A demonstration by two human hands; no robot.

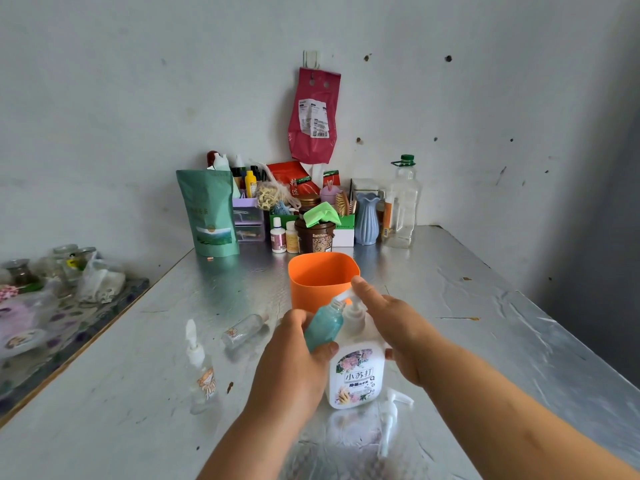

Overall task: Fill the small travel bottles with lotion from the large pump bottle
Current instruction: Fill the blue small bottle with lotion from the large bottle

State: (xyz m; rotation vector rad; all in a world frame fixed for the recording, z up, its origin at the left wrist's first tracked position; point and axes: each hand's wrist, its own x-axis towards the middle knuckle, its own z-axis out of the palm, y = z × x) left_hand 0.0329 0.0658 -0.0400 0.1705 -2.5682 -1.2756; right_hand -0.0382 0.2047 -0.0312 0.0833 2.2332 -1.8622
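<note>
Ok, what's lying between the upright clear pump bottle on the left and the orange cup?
In the head view, a small clear bottle lies on its side there, touching neither.

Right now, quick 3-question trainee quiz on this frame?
1. True or false: the left hand holds the teal bottle at the pump nozzle.
2. The right hand presses: A) nothing B) the head of the large pump bottle C) the teal bottle.
3. Fill in: the clear bottle nearest the left hand lies on its ____.
Key: 1 true; 2 B; 3 side.
</note>
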